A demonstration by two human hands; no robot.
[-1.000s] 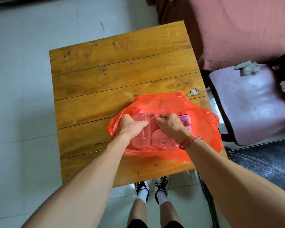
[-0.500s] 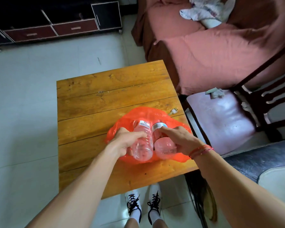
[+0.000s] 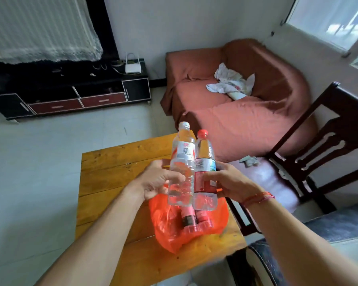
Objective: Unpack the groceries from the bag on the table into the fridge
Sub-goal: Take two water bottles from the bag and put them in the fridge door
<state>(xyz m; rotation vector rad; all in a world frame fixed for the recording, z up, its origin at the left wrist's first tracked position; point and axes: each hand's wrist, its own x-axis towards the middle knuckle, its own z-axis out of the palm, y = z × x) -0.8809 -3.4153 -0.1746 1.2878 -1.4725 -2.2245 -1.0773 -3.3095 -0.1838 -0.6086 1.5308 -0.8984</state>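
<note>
Two clear water bottles are held upright side by side above the wooden table (image 3: pixel 103 174). My left hand (image 3: pixel 155 182) grips the white-capped bottle (image 3: pixel 182 159) around its middle. My right hand (image 3: pixel 229 180) grips the red-capped bottle (image 3: pixel 205 162) with the red label. Below them the orange plastic bag (image 3: pixel 174 228) lies open on the table, and inside it I see more bottles (image 3: pixel 194 219) with red labels. No fridge is in view.
A dark wooden chair (image 3: pixel 310 153) with a purple seat stands right of the table. Beyond it is a sofa (image 3: pixel 236 112) under a reddish cover with crumpled cloth on it. A black TV stand (image 3: pixel 70 93) lines the far wall. Pale floor tiles spread to the left.
Both hands have lifted the two bottles out of the orange bag and now hold them upright above it. The camera has tilted up, revealing the room.
</note>
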